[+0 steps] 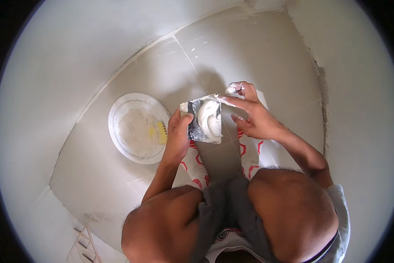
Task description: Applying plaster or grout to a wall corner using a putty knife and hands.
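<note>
My left hand (177, 130) grips the left edge of a flat, rectangular putty spreader (194, 128), thumb on top. The tool is held up over the floor, in front of my knees. On its face lies a thick curved mound of white putty (210, 119). Beside the far right corner hovers my right hand (257, 117), fingers apart and bent, with nothing held in them. White paste coats its fingertips. One finger comes close to the spreader's corner; whether it touches, I cannot tell.
Left of my hands, a round white dish (114, 117) on the tiled floor (245, 48) holds whitish residue and a yellow notched piece (162, 133). Pale walls (96, 48) meet the floor ahead and at right. A wooden ladder-like frame (85, 245) stands at lower left.
</note>
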`<state>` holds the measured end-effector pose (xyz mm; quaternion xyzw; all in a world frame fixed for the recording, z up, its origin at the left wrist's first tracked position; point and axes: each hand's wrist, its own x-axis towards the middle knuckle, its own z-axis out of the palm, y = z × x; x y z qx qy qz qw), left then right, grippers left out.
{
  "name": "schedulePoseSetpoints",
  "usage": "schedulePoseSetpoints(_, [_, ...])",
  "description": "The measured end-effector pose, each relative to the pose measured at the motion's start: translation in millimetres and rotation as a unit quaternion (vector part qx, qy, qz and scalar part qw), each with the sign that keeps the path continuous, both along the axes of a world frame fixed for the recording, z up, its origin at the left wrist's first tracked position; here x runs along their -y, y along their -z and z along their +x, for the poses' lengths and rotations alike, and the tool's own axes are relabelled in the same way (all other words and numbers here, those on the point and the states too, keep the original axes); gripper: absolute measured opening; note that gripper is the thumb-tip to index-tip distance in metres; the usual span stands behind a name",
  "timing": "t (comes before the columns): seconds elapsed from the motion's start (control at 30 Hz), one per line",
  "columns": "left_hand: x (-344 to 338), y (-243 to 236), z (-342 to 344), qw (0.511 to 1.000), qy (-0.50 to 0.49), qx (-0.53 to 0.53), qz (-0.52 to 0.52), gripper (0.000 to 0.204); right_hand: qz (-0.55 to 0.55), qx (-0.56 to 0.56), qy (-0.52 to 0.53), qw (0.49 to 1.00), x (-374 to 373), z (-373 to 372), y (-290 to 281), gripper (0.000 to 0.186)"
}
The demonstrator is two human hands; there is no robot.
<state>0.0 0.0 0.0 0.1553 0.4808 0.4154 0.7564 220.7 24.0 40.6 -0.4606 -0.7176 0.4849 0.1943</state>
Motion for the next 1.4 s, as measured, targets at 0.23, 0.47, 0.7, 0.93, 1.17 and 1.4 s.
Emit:
schedulePoseSetpoints(0.23, [-2.8,-15.6,-27.3,0.997,0.025,-0.071,0.015,0.024,0.055,-0.004,0.020,0.998,4.5,-30.3,10.5,0.054])
schedulePoseSetpoints(0.47, [8.0,-0.7,-32.2,0.992,0.002,-0.128,-0.005,0.029,0.105,0.003,0.001,0.994,4.9,-33.7,25.4,0.050])
schedulePoseSetpoints(0.7, [-5.3,-20.4,-22.2,0.999,0.014,-0.033,-0.012,0.029,0.109,-0.050,-0.007,0.993,-9.6,-27.6,20.8,0.047])
schedulePoseSetpoints(0.93, [5.4,-4.6,-34.4,0.999,-0.051,0.012,-0.011,0.035,-0.049,-0.224,0.090,0.969,-37.4,28.0,54.0,0.043])
schedulePoseSetpoints(1.17, [17.1,3.0,-34.5,0.997,-0.056,0.040,-0.046,0.033,0.153,0.551,0.164,0.804,-163.9,150.0,83.2,0.065])
schedulePoseSetpoints(1.4, [15.6,9.0,-31.4,0.994,-0.065,0.041,-0.075,0.038,0.140,0.634,0.116,0.752,-204.6,165.4,107.3,0.064])
